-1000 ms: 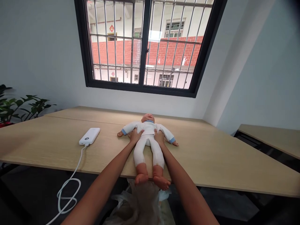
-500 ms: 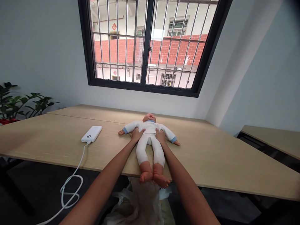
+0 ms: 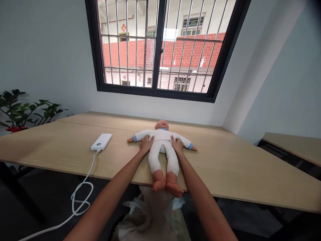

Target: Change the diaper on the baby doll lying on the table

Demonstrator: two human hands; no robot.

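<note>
A baby doll (image 3: 163, 135) in a white suit with blue collar and cuffs lies on its back on the wooden table. Its head points to the window, its arms are spread, and its bare feet reach the near table edge. At the doll's waist, on the left, my left hand (image 3: 146, 144) holds its side with the thumb against the suit. On the opposite side, my right hand (image 3: 177, 146) grips the waist the same way. The fingers of both hands are partly hidden beside the body.
A white power bank (image 3: 101, 142) lies left on the table (image 3: 225, 167). Its white cable (image 3: 84, 194) hangs over the front edge. A potted plant (image 3: 32, 108) stands far left, a barred window (image 3: 156, 50) is ahead, and another table (image 3: 293, 147) stands right.
My hands sit slightly farther apart at the waist, with the thumbs showing more. The doll's arm on the right is spread a little farther out. The whole view has shifted slightly.
</note>
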